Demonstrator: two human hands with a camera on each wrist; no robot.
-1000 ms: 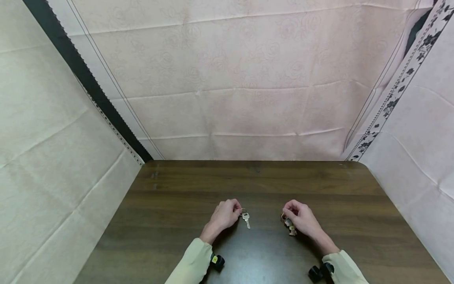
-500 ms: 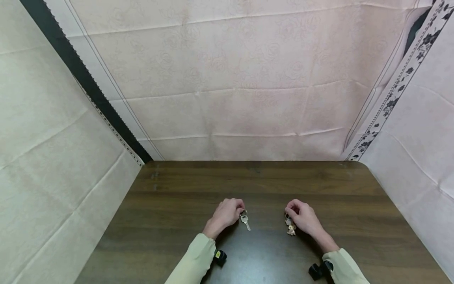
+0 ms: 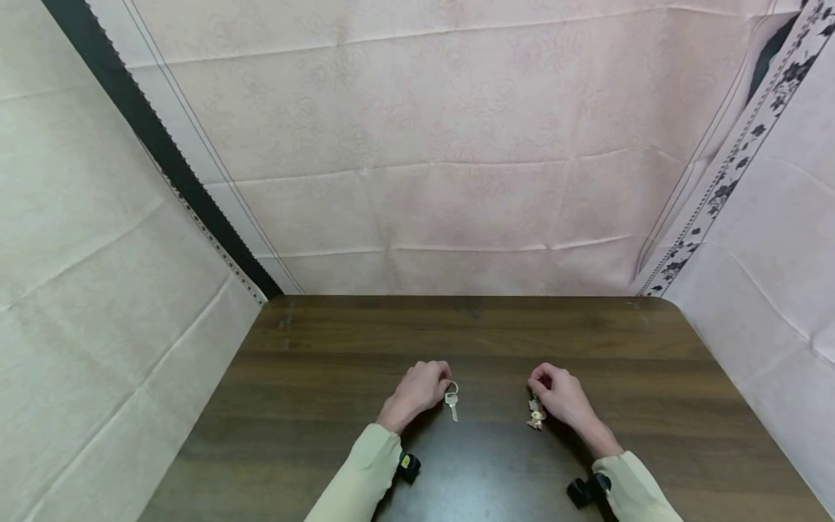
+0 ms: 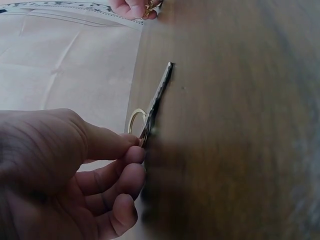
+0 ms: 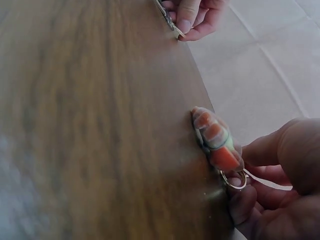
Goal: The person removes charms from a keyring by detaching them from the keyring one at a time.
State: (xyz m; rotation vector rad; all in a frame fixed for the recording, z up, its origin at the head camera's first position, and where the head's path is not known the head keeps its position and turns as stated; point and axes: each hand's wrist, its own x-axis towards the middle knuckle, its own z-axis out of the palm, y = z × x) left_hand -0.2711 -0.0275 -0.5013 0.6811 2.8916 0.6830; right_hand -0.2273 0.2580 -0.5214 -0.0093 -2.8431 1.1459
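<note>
My left hand pinches a metal key ring between thumb and fingertips, left of the table's middle. From the ring extends a silver key, its blade pointing towards me. On the right, my right hand pinches a keychain with a small figure charm below the fingers. The right wrist view shows that charm from the side in orange and pale tones, close over the wood, with a gold-coloured ring at the fingertips. A stretch of tabletop separates the two hands.
The brown wooden table has rounded far corners. Pale patterned cloth hangs behind it, with further cloth sheets on the left and right. Each wrist carries a small black camera.
My left hand has shifted slightly right and away from me, the key staying with it. The right hand has also drifted a little right, and its charm has turned, showing more of the figure.
</note>
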